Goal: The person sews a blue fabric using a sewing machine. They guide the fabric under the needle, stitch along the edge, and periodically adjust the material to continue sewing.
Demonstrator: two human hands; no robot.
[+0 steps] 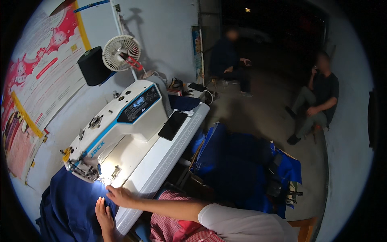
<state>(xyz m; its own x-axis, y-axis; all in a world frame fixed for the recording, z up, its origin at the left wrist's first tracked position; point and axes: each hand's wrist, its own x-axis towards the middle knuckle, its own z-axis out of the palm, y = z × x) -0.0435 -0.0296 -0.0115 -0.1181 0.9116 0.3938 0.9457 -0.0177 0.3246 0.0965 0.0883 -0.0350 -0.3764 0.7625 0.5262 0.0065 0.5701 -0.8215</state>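
Observation:
A white sewing machine [133, 107] with a blue stripe stands on its table, its lamp lighting the needle area [101, 177]. Navy cloth [72, 205] lies under the needle end and hangs over the table's left side. My left hand [105, 214] rests on this cloth, fingers stretched out and holding nothing. Just beside the presser foot, my right hand [119, 197] has its fingers bent and closed at the cloth's edge. Its fingertips partly hide the bit of cloth between them.
A black phone [173, 125] lies on the white table [161, 168]. Behind the machine are a small fan [121, 53] and a black thread cone [94, 65]. More blue cloth [238, 165] is heaped at my right. Two people [229, 60] sit farther back.

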